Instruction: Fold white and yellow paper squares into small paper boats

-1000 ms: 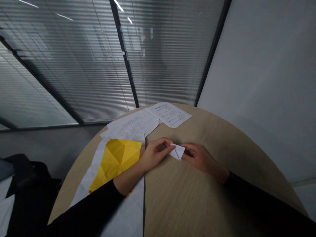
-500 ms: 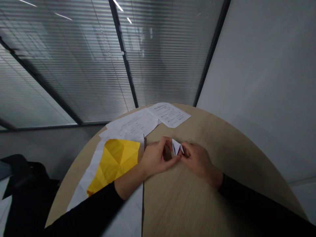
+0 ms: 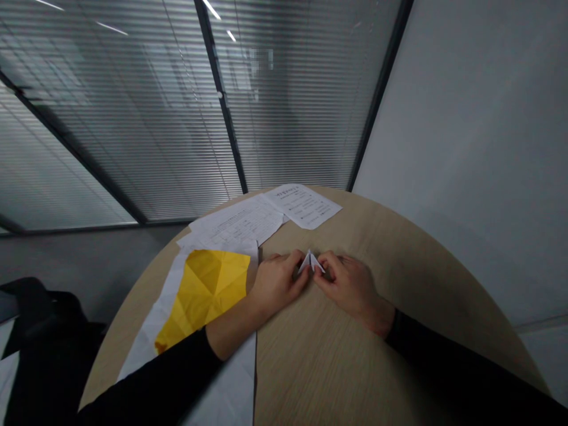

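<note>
Left hand (image 3: 277, 284), right hand (image 3: 350, 287) pinching folded white paper (image 3: 311, 261), printed sheets (image 3: 304, 206) unreadable

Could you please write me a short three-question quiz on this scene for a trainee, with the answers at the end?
1. Which is nearer the creased yellow paper: the left hand or the right hand?
2. True or false: the small folded white paper is held between both hands.
3. What lies directly under the yellow paper?
A) A large white sheet
B) A metal tray
C) A folded towel

Key: 1. The left hand; 2. True; 3. A
</note>
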Motion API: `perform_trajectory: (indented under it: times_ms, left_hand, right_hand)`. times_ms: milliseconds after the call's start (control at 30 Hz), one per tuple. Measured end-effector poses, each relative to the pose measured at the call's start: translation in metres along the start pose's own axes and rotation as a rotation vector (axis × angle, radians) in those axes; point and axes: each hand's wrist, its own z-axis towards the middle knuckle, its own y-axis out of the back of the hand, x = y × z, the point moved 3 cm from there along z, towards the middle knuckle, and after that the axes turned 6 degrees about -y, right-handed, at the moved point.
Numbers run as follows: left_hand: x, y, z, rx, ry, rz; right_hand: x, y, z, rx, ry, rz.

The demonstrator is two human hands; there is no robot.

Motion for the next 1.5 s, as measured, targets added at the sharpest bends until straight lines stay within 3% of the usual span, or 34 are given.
perform_trajectory:
  times_ms: [233, 533, 667, 867, 1000, 1133, 1267, 1400, 1500]
  left_hand:
    - [0.002, 0.002, -0.001, -0.012, 0.058, 0.051]
    - [0.001, 0.007, 0.0, 0.059, 0.182, 0.034]
    - [0.007, 0.007, -0.002, 0.006, 0.207, -0.095]
    - [0.015, 0.009, 0.002, -0.132, 0.093, -0.536]
    - [0.018, 0.005, 0.004, -0.173, 0.131, -0.77]
    - [0.021, -0.002, 0.006, -0.198, 0.19, -0.836]
    - [0.025, -0.006, 0.006, -0.239, 0.179, -0.822]
    - [0.024, -0.002, 0.006, -0.273, 0.144, -0.784]
    - [0.021, 0.002, 0.007, -0.215, 0.124, -0.809]
  right_hand:
    - [0.01, -0.005, 0.006, 0.022, 0.019, 0.022]
    - [0.015, -0.01, 0.01, 0.066, -0.022, 0.009]
    - [0.009, -0.011, 0.009, 0.043, -0.124, 0.163]
    - [-0.002, -0.01, 0.012, 0.029, -0.167, 0.52]
    - [-0.006, -0.011, 0.015, 0.067, -0.222, 0.68]
    - [-0.005, -0.01, 0.015, 0.061, -0.222, 0.715]
    - [-0.001, -0.007, 0.014, -0.023, -0.138, 0.741]
    - [-0.002, -0.009, 0.015, -0.034, -0.169, 0.68]
    - [-0.004, -0.01, 0.017, -0.025, -0.163, 0.645]
